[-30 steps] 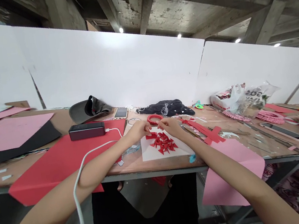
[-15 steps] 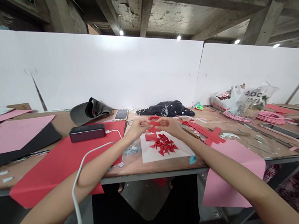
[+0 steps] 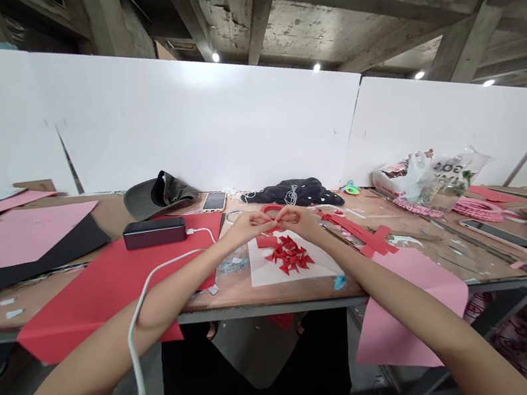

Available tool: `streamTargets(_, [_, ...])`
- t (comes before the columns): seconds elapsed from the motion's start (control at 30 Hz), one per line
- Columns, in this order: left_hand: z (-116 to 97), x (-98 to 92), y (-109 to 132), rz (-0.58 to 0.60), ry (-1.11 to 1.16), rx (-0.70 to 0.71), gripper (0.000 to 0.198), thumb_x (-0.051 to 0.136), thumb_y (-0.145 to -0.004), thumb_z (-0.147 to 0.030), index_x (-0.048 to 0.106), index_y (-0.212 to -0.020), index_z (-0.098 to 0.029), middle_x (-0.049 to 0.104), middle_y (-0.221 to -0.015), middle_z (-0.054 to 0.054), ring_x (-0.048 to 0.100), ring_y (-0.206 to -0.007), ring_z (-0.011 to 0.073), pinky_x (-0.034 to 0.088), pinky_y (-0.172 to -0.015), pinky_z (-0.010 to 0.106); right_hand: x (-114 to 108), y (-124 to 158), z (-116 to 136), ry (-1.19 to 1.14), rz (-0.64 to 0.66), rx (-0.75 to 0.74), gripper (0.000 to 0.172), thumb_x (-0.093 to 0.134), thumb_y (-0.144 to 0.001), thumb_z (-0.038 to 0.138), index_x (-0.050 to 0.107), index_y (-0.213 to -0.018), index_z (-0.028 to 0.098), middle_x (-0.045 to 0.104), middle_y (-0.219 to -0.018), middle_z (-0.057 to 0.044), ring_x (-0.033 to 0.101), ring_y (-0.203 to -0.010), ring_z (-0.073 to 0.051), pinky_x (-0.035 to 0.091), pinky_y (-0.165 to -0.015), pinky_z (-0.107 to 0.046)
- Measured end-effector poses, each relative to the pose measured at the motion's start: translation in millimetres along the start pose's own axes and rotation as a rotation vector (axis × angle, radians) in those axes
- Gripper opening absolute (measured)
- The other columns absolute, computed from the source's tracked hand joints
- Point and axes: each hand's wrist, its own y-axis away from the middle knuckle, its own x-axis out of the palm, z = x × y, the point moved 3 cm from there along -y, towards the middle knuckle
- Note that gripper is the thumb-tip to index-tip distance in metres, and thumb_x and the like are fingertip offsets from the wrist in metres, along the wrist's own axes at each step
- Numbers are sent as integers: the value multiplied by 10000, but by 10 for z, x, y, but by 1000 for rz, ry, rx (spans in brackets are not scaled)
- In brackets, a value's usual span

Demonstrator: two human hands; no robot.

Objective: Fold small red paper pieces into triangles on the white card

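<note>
Holding left hand [image 3: 250, 225] and right hand [image 3: 302, 220] closed together at the far edge of the white sheet [image 3: 260, 272]; cannot tell if gripping anything. Risking scattering, by a dragging wrist, red paper pieces [image 3: 290, 254] lying near the front edge of the desk [image 3: 239, 294].
</note>
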Motion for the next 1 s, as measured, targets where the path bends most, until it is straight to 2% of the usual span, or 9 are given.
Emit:
streamTargets(0.1, [13, 12, 11, 30, 160, -139, 482, 638, -667, -568, 693, -878, -139, 696, -845, 81, 660, -763, 209, 511, -703, 304, -20, 0, 1, 19, -25, -15, 123, 655, -708, 284, 612, -762, 182, 652, -811, -27, 659, -741, -176, 546, -702, -322])
streamTargets(0.2, [35, 4, 12, 40, 214, -178, 451, 691, -639, -520, 698, -891, -146, 702, -856, 81, 661, -778, 208, 515, -743, 320, -11, 17, 61, 60, 22, -41, 116, 641, -730, 279, 639, -799, 186, 666, -845, -35, 657, -793, -182, 531, -767, -336])
streamTargets(0.33, [41, -31, 15, 0, 215, -163, 373, 725, -628, -440, 708, -852, -142, 705, -872, 83, 651, -799, 198, 510, -738, 301, 12, 36, 119, -10, 108, 6, 228, 578, -794, 371, 661, -901, 187, 663, -960, -55, 646, -862, -186, 540, -770, -334])
streamTargets(0.5, [10, -23, 42, 11, 181, -158, 352, 741, -607, -423, 714, -813, -139, 709, -799, 71, 653, -770, 197, 507, -702, 284, 32, 23, 14, -59, 89, 100, 320, 688, -690, 411, 675, -888, 160, 698, -783, -51, 668, -687, -188, 573, -668, -351])
streamTargets(0.77, [1, -16, 51, 2, 193, -187, 369, 733, -612, -437, 725, -807, -124, 715, -822, 95, 663, -799, 220, 514, -770, 335, 20, 14, -46, -73, 72, 130, 277, 712, -665, 388, 692, -813, 155, 705, -708, -43, 685, -625, -204, 585, -641, -364])
streamTargets(1.0, [36, -18, 46, 15, 191, -138, 361, 719, -624, -440, 728, -798, -124, 715, -818, 100, 669, -761, 231, 522, -714, 333, 23, 27, -27, -36, 62, 126, 256, 710, -672, 377, 693, -802, 157, 709, -719, -53, 685, -629, -210, 586, -622, -353])
